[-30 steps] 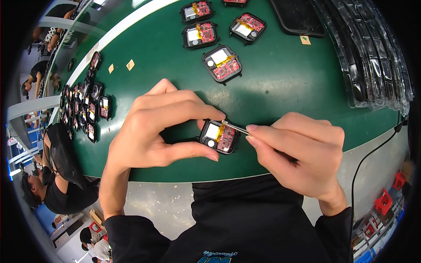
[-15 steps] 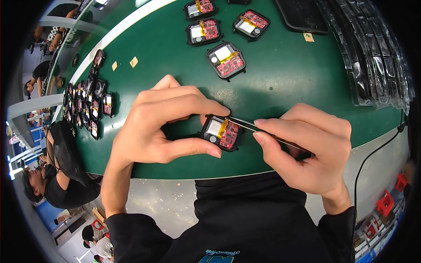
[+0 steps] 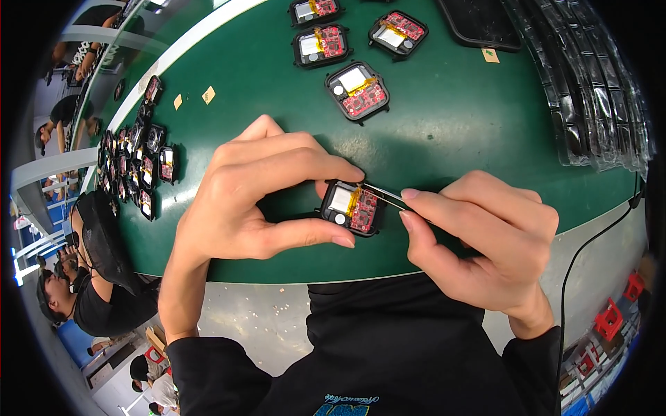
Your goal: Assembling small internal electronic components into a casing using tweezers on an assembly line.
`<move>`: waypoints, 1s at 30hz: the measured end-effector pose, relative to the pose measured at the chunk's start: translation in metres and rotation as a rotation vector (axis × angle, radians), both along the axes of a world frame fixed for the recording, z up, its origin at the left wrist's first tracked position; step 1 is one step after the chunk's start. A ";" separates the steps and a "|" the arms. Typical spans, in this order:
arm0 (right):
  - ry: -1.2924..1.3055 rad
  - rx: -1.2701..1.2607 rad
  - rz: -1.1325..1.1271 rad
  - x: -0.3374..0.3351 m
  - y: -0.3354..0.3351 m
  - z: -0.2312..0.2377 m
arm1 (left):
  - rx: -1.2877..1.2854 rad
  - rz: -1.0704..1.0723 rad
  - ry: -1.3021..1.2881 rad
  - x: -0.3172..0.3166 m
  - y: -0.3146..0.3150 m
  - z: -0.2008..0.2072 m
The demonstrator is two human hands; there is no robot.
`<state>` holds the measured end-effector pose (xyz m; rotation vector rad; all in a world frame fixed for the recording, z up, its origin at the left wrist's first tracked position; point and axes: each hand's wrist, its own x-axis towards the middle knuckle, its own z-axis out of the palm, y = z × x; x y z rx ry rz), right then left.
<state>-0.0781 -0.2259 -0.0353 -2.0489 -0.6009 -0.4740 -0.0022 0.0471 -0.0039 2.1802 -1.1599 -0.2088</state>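
Note:
My left hand (image 3: 257, 194) grips a small black watch case (image 3: 352, 208) by its edges, thumb at the near side and forefinger at the far side. Inside the case lie a red circuit board, a silver-white battery, yellow tape and a pale round disc. My right hand (image 3: 485, 239) pinches metal tweezers (image 3: 385, 196) between thumb and forefinger. Their tips reach the upper right part of the case, close to my left forefinger. Whether the tips hold a tiny part cannot be made out. Another opened watch case (image 3: 357, 92) lies just beyond my hands.
More opened cases (image 3: 320, 45) lie at the far side of the green table (image 3: 458, 118). Many others cluster at the left (image 3: 142, 156). A black tray (image 3: 479, 24) and stacked clear plastic trays (image 3: 590, 83) stand at the right back. A co-worker (image 3: 97, 298) sits at the left.
The tweezers' arms look slightly further apart, with my right thumb shifted a little. My left hand keeps the watch case in nearly the same place. The view has shifted slightly.

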 end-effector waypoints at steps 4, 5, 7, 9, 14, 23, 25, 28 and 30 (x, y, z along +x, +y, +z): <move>0.024 -0.012 0.002 0.000 -0.001 0.001 | 0.006 0.004 0.017 0.001 -0.002 0.001; 0.005 0.000 0.008 0.001 -0.001 -0.002 | 0.008 0.003 0.013 0.001 -0.002 0.001; -0.013 0.012 0.013 0.002 -0.001 -0.004 | 0.009 0.001 0.010 0.001 -0.002 0.001; -0.018 0.011 0.023 0.002 0.000 -0.005 | 0.014 -0.006 0.009 0.001 -0.001 0.001; 0.002 0.003 0.016 0.001 -0.002 0.001 | 0.013 -0.010 0.013 0.002 0.000 0.000; 0.014 0.021 0.023 0.000 0.000 -0.002 | 0.013 -0.015 0.017 0.001 0.000 0.001; 0.059 0.031 0.028 0.001 -0.001 0.002 | -0.001 -0.019 0.023 0.003 0.001 0.000; 0.111 0.042 0.046 0.002 -0.002 0.004 | -0.018 -0.053 0.059 0.006 0.004 0.001; 0.116 0.063 0.069 0.003 -0.003 0.002 | 0.009 -0.070 0.087 0.006 0.005 0.002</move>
